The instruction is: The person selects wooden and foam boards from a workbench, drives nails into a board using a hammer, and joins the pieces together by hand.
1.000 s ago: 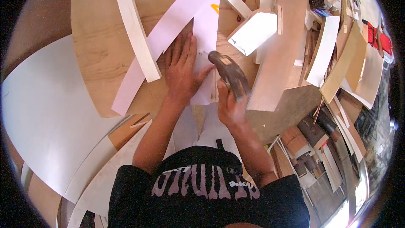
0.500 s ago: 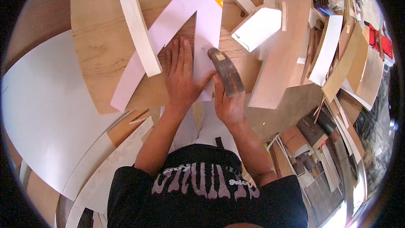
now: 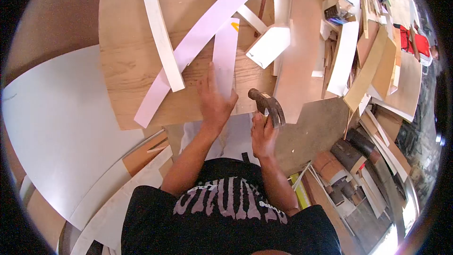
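My left hand (image 3: 215, 101) is on the lower end of a short pale pink board (image 3: 225, 56), its thumb at the right edge and its fingers along the left; it grips the board. The board has a small orange mark near its top. In my right hand (image 3: 264, 134) is a claw hammer (image 3: 267, 106), held close under its head, right of the board and near the table's front edge. A longer pink strip (image 3: 207, 19) lies diagonally behind the short board, and a pale wooden strip (image 3: 160, 33) crosses over it.
Under the strips is a wooden tabletop (image 3: 125, 80). A white angular piece (image 3: 270, 46) and a long brown board (image 3: 299, 61) lie to the right, with several offcuts beyond. A large white panel (image 3: 61, 123) is at the left.
The hammer has moved away from the short pink board, down and to the right. My left hand has slid lower on that board, and its fingers now wrap its lower end.
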A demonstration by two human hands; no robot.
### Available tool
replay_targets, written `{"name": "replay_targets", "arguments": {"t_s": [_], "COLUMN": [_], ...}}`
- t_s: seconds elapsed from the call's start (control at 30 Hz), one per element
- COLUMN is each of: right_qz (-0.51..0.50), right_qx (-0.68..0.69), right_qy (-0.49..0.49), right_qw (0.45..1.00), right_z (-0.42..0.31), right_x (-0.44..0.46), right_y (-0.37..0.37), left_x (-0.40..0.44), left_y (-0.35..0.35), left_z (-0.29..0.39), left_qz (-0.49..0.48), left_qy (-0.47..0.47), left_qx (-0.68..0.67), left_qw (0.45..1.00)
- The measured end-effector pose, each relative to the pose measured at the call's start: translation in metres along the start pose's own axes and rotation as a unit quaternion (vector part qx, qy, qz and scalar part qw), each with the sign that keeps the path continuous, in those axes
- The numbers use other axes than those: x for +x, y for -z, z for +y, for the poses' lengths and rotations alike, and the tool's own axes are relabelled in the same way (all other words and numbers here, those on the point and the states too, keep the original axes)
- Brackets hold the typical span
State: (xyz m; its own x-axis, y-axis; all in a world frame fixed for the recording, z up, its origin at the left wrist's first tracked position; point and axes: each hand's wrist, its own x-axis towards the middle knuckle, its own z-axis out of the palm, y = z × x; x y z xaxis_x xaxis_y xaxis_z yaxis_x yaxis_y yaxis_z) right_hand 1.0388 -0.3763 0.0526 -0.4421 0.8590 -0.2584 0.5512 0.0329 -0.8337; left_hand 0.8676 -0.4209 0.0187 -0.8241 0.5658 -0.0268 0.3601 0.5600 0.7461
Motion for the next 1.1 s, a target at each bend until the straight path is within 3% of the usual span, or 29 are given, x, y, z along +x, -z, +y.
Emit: {"name": "replay_targets", "arguments": {"t_s": [0.17,0.23,0.27,0.33,0.37,0.43,0.47,0.53,0.57,0.63,0.67,0.73,0.77,0.8,0.87,0.9,1.0,1.1], "right_qz": [0.006,-0.003,-0.005,-0.020,-0.024,0.017,0.032,-0.025,-0.023,-0.033,-0.034,-0.023,-0.029,-0.049,-0.073,-0.070,-0.086,-0.089], "right_qx": [0.080,0.112,0.125,0.091,0.082,0.081,0.081,0.057,0.061,0.071,0.069,0.087,0.082,0.040,-0.008,-0.013,-0.055,-0.153], "right_qy": [-0.061,-0.049,-0.043,-0.088,-0.100,-0.029,-0.004,-0.074,-0.069,-0.059,-0.058,-0.079,-0.085,-0.098,-0.113,-0.052,0.022,0.058], "right_qw": [0.995,0.992,0.991,0.992,0.991,0.996,0.996,0.995,0.995,0.995,0.995,0.993,0.993,0.993,0.991,0.996,0.994,0.982], "right_z": [-0.033,-0.031,-0.032,-0.042,-0.046,-0.052,-0.056,-0.078,-0.075,-0.066,-0.061,-0.056,-0.054,-0.052,-0.047,-0.043,-0.028,-0.025], "right_x": [-0.006,-0.008,-0.009,-0.007,-0.005,-0.004,-0.003,-0.003,-0.001,0.003,0.004,0.004,0.004,0.006,0.011,0.012,0.017,0.023], "right_y": [0.010,0.015,0.019,0.024,0.025,0.025,0.027,0.037,0.038,0.038,0.037,0.034,0.034,0.035,0.033,0.031,0.018,0.002], "left_x": [-0.004,-0.001,-0.003,0.000,-0.001,-0.004,-0.008,-0.012,-0.014,-0.019,-0.020,-0.023,-0.025,-0.025,-0.025,-0.026,-0.034,-0.043], "left_y": [0.045,0.068,0.076,0.099,0.105,0.112,0.113,0.122,0.122,0.115,0.109,0.090,0.064,0.048,0.025,0.020,0.011,0.018], "left_z": [-0.006,-0.013,-0.013,-0.001,-0.005,-0.011,-0.012,-0.001,0.004,0.016,0.020,0.019,-0.005,-0.017,-0.031,-0.034,-0.037,-0.042], "left_qz": [-0.056,-0.174,-0.173,-0.229,-0.228,-0.277,-0.277,-0.267,-0.267,-0.190,-0.189,-0.136,-0.083,-0.085,-0.042,-0.057,0.010,-0.010], "left_qy": [0.060,0.146,0.139,0.214,0.204,0.267,0.260,0.236,0.230,0.147,0.147,0.046,-0.014,-0.006,-0.081,-0.077,-0.080,-0.094], "left_qx": [-0.178,-0.327,-0.323,-0.452,-0.449,-0.563,-0.561,-0.604,-0.603,-0.378,-0.379,-0.052,-0.023,-0.024,0.053,0.067,0.075,0.133], "left_qw": [0.981,0.917,0.920,0.835,0.840,0.732,0.735,0.713,0.715,0.894,0.894,0.988,0.996,0.996,0.994,0.993,0.994,0.987]}}
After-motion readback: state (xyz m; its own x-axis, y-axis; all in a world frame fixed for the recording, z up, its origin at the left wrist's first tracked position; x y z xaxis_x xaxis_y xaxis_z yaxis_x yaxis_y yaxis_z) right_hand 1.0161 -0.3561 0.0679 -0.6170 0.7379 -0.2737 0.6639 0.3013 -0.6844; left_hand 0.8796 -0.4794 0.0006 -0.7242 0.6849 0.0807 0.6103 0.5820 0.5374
